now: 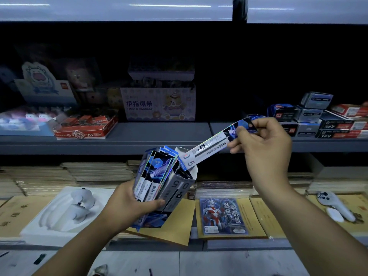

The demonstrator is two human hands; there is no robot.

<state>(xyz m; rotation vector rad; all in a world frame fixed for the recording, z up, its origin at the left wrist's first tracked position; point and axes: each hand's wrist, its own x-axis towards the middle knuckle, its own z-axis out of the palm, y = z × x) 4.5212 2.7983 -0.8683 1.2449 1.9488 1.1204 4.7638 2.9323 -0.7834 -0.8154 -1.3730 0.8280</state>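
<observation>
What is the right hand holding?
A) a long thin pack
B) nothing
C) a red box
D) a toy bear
A: the right hand pinches one end of a long thin pack, whose other end reaches the open top of the box that the left hand grips.

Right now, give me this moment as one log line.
left hand: grips box | right hand: pinches pack | pack: lower end at box mouth
</observation>
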